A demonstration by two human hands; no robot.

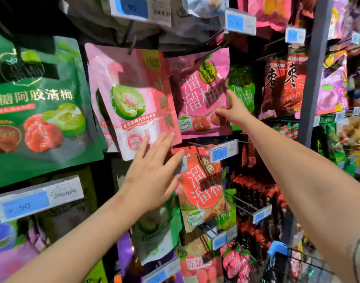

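**A:** The right grip (235,112) is seen at the lower right corner of the bright pink glossy plastic pouch with white lettering (199,94). The pouch hangs up and to the left of that grip. Thumb and forefinger are spread in an L. The thumb is laid on the front and the forefinger runs up the side edge. Nothing is seen to be pinched, and the other fingers are hidden.

**B:** The left grip (152,176) is spread flat, and its fingertips touch the bottom edge of the pale pink foil pouch printed with a green plum (134,94). That pouch hangs directly above those fingertips and overlaps the bright pink pouch's left edge.

**A:** So the bright pink pouch is judged to be the one being picked. How is it best taken?

**B:** The corner should be pinched firmly between thumb and forefinger. The pale pink pouch should be pressed leftward by the left grip, so the overlap is freed. The bright pink pouch is then best drawn straight outward along its peg rather than tugged down, so the hanging hole is not torn.

**A:** Anything to be watched?

**B:** The white price tag with a blue label (224,153) lies just below the right grip. It could be knocked if the pull is angled downward.
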